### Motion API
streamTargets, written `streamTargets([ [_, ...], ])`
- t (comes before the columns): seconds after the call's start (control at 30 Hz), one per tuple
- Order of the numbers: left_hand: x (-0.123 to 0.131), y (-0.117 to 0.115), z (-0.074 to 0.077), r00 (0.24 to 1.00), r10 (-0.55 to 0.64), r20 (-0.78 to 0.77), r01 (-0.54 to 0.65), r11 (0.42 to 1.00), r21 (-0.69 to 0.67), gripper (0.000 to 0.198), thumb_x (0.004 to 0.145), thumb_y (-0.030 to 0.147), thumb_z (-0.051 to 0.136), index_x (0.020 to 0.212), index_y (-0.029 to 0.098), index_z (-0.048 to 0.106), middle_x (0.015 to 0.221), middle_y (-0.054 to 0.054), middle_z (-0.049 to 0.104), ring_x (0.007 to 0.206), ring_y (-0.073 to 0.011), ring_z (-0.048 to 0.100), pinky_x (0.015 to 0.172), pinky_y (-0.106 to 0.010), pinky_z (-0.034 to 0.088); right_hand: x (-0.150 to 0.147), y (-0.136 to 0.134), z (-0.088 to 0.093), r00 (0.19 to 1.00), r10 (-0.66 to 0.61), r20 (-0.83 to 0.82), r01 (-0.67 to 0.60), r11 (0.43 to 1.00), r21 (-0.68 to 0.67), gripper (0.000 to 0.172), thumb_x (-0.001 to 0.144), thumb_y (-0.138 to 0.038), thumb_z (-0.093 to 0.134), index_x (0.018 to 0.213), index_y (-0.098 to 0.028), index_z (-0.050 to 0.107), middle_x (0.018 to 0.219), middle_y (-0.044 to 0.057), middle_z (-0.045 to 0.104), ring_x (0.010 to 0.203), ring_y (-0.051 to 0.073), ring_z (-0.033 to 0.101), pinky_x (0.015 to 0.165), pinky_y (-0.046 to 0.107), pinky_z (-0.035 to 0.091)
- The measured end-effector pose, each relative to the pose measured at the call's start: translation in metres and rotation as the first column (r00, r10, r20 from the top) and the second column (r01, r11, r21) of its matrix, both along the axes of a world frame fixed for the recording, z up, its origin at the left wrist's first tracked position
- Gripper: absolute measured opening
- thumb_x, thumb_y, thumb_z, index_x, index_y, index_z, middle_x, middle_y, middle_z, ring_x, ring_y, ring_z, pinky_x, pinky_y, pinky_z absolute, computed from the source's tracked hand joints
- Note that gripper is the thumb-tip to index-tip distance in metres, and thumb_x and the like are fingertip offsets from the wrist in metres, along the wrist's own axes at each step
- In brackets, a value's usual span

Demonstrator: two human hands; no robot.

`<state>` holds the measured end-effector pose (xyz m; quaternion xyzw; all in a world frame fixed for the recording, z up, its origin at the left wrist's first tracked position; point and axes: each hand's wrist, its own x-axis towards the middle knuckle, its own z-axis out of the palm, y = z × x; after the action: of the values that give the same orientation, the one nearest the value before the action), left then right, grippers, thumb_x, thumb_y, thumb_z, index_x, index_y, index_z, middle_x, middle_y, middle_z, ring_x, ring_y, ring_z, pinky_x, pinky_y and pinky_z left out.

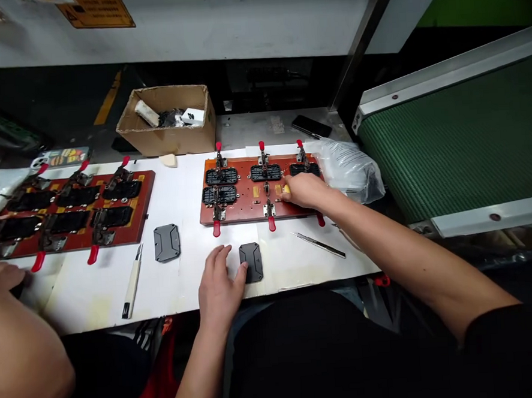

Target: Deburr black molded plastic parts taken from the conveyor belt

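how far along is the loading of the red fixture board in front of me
Done: four slots of the red fixture board hold black parts, three in the far row and one near left. In hand: the right hand rests over the near right slot; the left hand touches a dark grey part. Left: the near middle slot looks empty, and a second grey part lies loose.

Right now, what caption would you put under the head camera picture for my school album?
Left hand touches a dark grey plastic cover while right hand rests on a red-brown clamp board.
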<state>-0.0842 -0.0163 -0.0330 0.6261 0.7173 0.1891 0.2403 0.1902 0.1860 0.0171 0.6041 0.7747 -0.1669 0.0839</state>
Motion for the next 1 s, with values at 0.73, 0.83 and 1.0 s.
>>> streamTargets([
  [0.73, 0.05, 0.0, -0.043, 0.885, -0.454, -0.104, 0.464, 0.878, 0.117, 0.089, 0.089, 0.058, 0.075, 0.158, 0.011, 0.043, 0.166, -0.009, 0.043, 0.159, -0.0377, 0.025, 0.134, -0.058, 0.013, -0.007, -0.182, -0.072, 0.737, 0.043, -0.674, 0.03, 0.995, 0.096, 0.022, 0.1, -0.022, 0.063, 0.122, -0.024, 0.062, 0.113, 0.009, 0.067, 0.097, 0.021, 0.067, 0.086, 0.038, 0.06],
  [0.83, 0.049, 0.0, -0.044, 0.892, -0.44, -0.102, 0.45, 0.886, 0.112, 0.089, 0.087, 0.056, 0.079, 0.158, 0.013, 0.045, 0.166, -0.007, 0.044, 0.159, -0.0377, 0.026, 0.134, -0.058, 0.014, -0.015, -0.169, -0.074, 0.765, 0.113, -0.634, 0.028, 0.978, 0.208, 0.02, 0.099, -0.018, 0.062, 0.118, -0.022, 0.06, 0.108, 0.008, 0.066, 0.099, 0.021, 0.066, 0.085, 0.036, 0.059],
  [1.0, 0.05, 0.0, -0.044, 0.9, -0.428, -0.081, 0.435, 0.893, 0.116, 0.086, 0.088, 0.055, 0.078, 0.157, 0.014, 0.047, 0.165, -0.006, 0.045, 0.158, -0.0367, 0.027, 0.134, -0.057, 0.016, -0.016, -0.159, -0.068, 0.773, 0.065, -0.631, 0.013, 0.993, 0.119, 0.018, 0.096, -0.015, 0.064, 0.113, -0.021, 0.064, 0.098, 0.004, 0.063, 0.081, 0.014, 0.064, 0.075, 0.028, 0.056],
])
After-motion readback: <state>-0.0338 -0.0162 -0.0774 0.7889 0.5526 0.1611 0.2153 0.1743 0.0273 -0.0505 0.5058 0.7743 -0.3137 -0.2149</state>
